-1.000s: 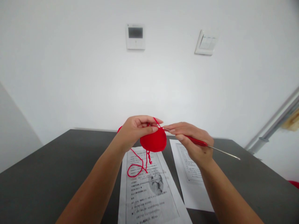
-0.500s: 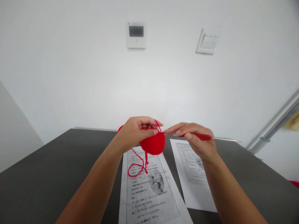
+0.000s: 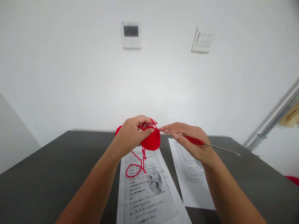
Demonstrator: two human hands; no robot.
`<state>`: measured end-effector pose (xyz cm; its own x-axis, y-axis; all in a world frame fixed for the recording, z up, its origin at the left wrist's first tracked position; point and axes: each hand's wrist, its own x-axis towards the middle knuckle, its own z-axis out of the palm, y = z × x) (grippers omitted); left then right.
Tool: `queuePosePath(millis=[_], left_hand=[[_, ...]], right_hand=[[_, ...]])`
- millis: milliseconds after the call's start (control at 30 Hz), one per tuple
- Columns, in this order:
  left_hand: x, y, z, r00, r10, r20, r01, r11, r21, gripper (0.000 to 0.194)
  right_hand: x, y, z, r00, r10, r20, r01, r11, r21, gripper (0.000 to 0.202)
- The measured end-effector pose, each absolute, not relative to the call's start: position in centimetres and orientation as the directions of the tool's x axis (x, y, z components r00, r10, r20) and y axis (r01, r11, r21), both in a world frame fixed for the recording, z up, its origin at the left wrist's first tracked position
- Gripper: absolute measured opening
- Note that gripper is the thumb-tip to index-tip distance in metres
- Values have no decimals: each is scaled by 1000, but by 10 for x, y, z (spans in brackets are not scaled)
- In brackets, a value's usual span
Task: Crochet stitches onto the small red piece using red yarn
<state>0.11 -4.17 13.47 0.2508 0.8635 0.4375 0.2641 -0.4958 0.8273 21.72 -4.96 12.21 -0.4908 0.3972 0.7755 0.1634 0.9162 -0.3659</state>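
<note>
Pinched between the thumb and fingers of my left hand is a red crocheted piece, its rounded part hanging below the thumb. A strand of red yarn runs over my left index finger. My right hand grips a crochet hook by its red handle; its front end meets the top edge of the piece, and the tip is too small to make out. The metal rear end sticks out to the right. A loose looped yarn tail lies below, over a printed sheet.
Two printed sheets, one nearer and one to the right, lie on the dark table. A white wall behind carries a screen panel and a switch. At the right is a grey pipe.
The hook has tilted, its rear end now pointing lower to the right. My right hand has shifted left towards the piece, and the whole view has moved slightly.
</note>
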Motion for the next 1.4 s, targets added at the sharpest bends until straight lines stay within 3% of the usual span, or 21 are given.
queuePosePath(millis=[267, 667, 833, 1000, 1167, 1400], left_hand=[[8, -51, 141, 178, 755, 631, 495, -623, 606, 14], [15, -57, 141, 235, 694, 681, 491, -689, 532, 17], [17, -58, 141, 199, 748, 633, 383, -654, 652, 15], [13, -54, 139, 163, 846, 508, 215, -533, 819, 30], [11, -47, 138, 182, 879, 440, 150, -467, 871, 35], [14, -41, 138, 226, 907, 356, 13, -368, 930, 43]], right_hand=[[206, -51, 121, -509, 254, 823, 296, 949, -110, 24], [193, -45, 109, -430, 210, 878, 342, 938, -57, 21], [190, -39, 104, -348, 157, 924, 367, 930, -19, 23], [195, -38, 107, -334, 110, 936, 384, 923, 28, 25], [198, -35, 107, -355, 88, 931, 365, 930, 51, 24], [204, -28, 107, -434, -16, 901, 360, 914, 190, 28]])
